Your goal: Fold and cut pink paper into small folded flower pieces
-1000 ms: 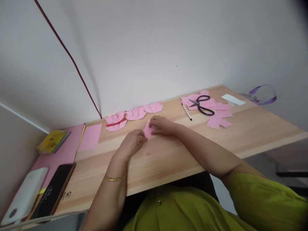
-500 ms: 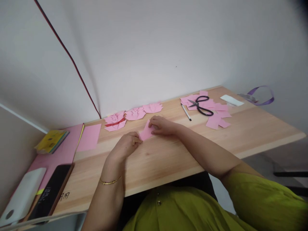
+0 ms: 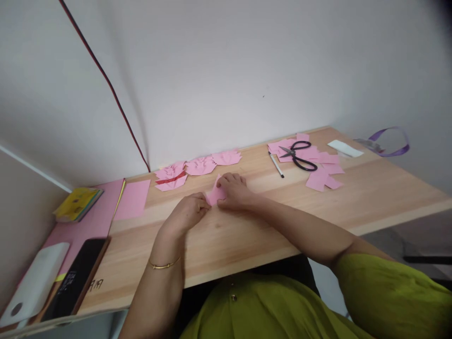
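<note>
Pink, small and partly folded, the square of paper (image 3: 213,194) lies on the pale wooden table (image 3: 247,233), a little left of centre and between both hands. I judge this to be a folding step: one flap stands slightly raised off the wood. A clean crease from here would call for holding the right side down while the left edge is brought over squarely.

I see the left hand (image 3: 187,212) with its fingers curled and closed, pinching the paper's near-left edge. A thin gold bangle (image 3: 164,264) sits on that wrist, and the forearm runs back toward the near edge. The right hand (image 3: 235,190) lies on the paper's right side, fingers bent and pressing down, forearm flat across the table.

Just beyond, by the far wall, a row of folded pink paper shapes (image 3: 199,165) lies. Farther right are a white pen (image 3: 276,165) and black-handled scissors (image 3: 298,155), which rest on pink paper offcuts (image 3: 319,179).
</note>
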### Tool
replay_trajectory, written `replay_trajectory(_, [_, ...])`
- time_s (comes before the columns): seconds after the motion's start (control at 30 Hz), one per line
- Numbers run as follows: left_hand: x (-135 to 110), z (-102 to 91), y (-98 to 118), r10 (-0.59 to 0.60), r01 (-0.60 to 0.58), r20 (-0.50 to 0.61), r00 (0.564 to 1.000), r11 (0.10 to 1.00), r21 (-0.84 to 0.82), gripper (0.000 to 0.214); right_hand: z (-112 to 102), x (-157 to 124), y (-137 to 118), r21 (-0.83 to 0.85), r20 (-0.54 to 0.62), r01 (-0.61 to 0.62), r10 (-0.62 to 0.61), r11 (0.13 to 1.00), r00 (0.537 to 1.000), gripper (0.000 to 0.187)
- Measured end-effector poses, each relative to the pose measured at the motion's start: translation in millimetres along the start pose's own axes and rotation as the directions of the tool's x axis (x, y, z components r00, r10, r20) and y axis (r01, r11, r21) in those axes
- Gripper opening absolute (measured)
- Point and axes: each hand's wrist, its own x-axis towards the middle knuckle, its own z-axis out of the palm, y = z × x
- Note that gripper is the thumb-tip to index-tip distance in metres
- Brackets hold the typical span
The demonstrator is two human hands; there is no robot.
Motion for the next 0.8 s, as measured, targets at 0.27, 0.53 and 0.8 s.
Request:
replay_trajectory(0.27, [-1.8, -0.4, -2.1, -0.057, 0.058, 0.014, 0.998, 0.997, -0.059, 0.024, -13.2, 3.1, 21.1, -0.031, 0.037, -0.019, 0.020, 0.999, 0.999, 0.057])
replay_trajectory(0.53, [-2.0, -0.6, -2.7, -0.095, 0.095, 0.008, 0.995, 0.984, -0.150, 0.022, -32.5, 12.0, 37.7, -0.098, 0.102, -0.122, 0.132, 0.988, 0.986, 0.049])
replay_trajectory(0.8, [5.3, -2.2, 1.3, -0.109, 0.104, -0.024, 0.994, 0.985, -0.139, 0.026, -34.9, 15.7, 40.5, -0.093, 0.068, -0.134, 0.141, 0.987, 0.988, 0.029])
